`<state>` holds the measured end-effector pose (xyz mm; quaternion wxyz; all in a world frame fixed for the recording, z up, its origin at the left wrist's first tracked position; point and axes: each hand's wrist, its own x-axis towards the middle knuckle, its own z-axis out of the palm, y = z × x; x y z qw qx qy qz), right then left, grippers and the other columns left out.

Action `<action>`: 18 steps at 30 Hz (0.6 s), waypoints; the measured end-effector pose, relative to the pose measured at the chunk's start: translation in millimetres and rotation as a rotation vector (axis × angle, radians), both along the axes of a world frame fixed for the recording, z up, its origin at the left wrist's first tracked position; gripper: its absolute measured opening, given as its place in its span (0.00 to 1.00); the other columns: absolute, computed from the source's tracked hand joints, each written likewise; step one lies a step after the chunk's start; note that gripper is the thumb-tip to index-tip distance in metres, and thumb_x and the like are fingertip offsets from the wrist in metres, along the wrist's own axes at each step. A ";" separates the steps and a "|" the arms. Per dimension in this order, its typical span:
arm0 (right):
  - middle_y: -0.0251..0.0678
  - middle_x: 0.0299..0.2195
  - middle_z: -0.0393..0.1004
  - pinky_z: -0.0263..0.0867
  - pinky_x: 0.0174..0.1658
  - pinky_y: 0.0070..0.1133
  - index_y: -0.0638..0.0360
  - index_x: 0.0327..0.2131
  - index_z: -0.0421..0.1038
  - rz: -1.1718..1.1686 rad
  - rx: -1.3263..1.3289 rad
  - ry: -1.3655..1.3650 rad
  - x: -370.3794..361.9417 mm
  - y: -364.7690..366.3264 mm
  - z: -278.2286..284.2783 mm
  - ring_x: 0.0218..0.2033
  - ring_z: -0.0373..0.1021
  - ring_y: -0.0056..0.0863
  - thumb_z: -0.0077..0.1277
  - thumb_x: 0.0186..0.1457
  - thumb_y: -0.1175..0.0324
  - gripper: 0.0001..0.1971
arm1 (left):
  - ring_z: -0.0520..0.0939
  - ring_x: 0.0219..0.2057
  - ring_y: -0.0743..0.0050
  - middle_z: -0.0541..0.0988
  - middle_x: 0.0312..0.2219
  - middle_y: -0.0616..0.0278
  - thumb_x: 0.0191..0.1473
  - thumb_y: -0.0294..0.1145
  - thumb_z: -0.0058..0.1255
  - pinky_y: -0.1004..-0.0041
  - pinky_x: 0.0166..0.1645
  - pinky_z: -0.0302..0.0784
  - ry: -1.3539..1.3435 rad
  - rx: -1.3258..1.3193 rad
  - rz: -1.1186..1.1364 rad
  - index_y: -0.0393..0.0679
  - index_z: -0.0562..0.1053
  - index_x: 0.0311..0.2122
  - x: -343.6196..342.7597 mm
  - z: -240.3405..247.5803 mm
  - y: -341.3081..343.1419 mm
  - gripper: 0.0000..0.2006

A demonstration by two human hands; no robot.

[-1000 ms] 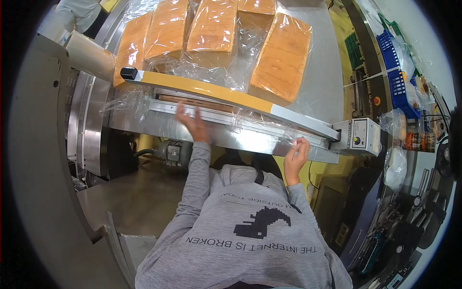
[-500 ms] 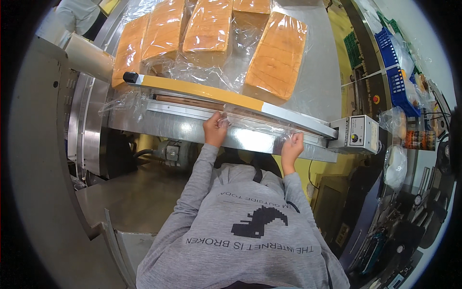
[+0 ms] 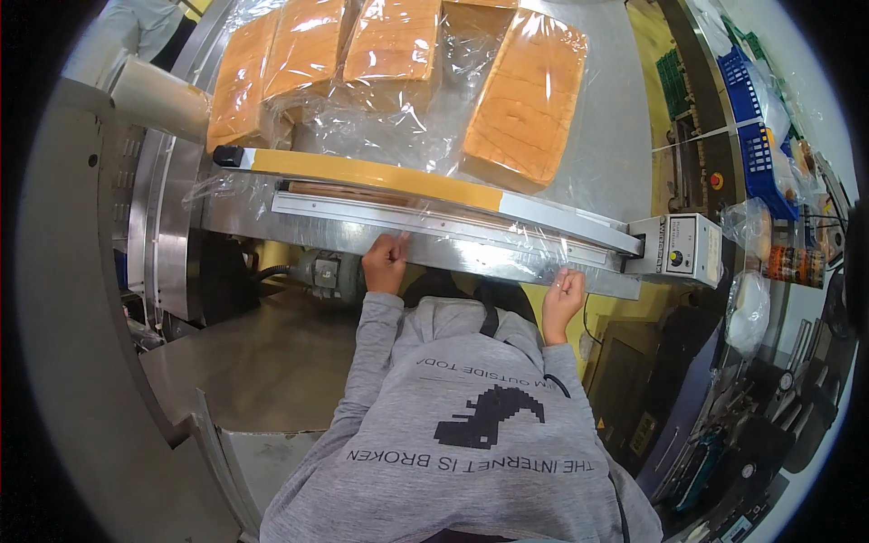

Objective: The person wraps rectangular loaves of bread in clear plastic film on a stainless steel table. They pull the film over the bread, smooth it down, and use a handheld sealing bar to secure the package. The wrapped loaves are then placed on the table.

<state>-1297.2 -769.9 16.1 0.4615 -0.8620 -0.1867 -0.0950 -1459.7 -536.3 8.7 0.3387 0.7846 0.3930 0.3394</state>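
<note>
Both hands are at the near edge of a long bar heat sealer [image 3: 389,213], pulling the mouth of a clear plastic bag [image 3: 529,237] across its base. My left hand [image 3: 385,262] pinches one corner of the plastic. A little nearer to me, my right hand [image 3: 565,294] pinches the other corner. The sealer's yellow and white arm [image 3: 371,178] slants over the base, its black-capped left end lifted. Beyond it, a bread loaf [image 3: 528,100] in clear wrapping leans at the right. Which loaf the held plastic belongs to cannot be made out.
Several more wrapped loaves [image 3: 391,41] lie at the far left on the steel table [image 3: 611,118]. A roll of clear film [image 3: 161,98] is at the left. The sealer's control box [image 3: 692,249] stands at the right, near blue crates [image 3: 760,167]. Another person's pale sleeve [image 3: 149,25] shows top left.
Both hands have drawn back toward me and spread slightly apart, the left one moving left and the right one right. The plastic is still in their fingers.
</note>
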 end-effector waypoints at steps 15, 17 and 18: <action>0.43 0.42 0.59 0.55 0.48 0.28 0.64 0.47 0.53 0.322 0.103 0.166 109.1 85.1 99.9 0.45 0.57 0.33 0.49 0.49 0.61 0.26 | 0.69 0.20 0.64 0.67 0.19 0.58 0.42 0.21 0.48 0.72 0.25 0.65 -0.102 -0.123 -0.058 0.39 0.64 0.24 0.6 -0.9 0.5 0.05; 0.48 0.50 0.54 0.51 0.52 0.30 0.64 0.52 0.49 0.342 -0.005 0.126 164.8 134.2 78.7 0.52 0.52 0.38 0.51 0.48 0.57 0.33 | 0.70 0.21 0.58 0.68 0.20 0.55 0.39 0.17 0.43 0.70 0.26 0.66 -0.034 -0.144 -0.184 0.39 0.64 0.25 5.6 5.1 -2.0 0.06; 0.49 0.51 0.52 0.50 0.53 0.31 0.64 0.53 0.48 0.332 -0.031 0.146 188.6 147.1 62.5 0.53 0.50 0.40 0.51 0.47 0.55 0.35 | 0.70 0.21 0.56 0.68 0.20 0.54 0.39 0.17 0.43 0.69 0.26 0.66 -0.041 -0.151 -0.221 0.38 0.63 0.25 11.4 9.1 -5.1 0.06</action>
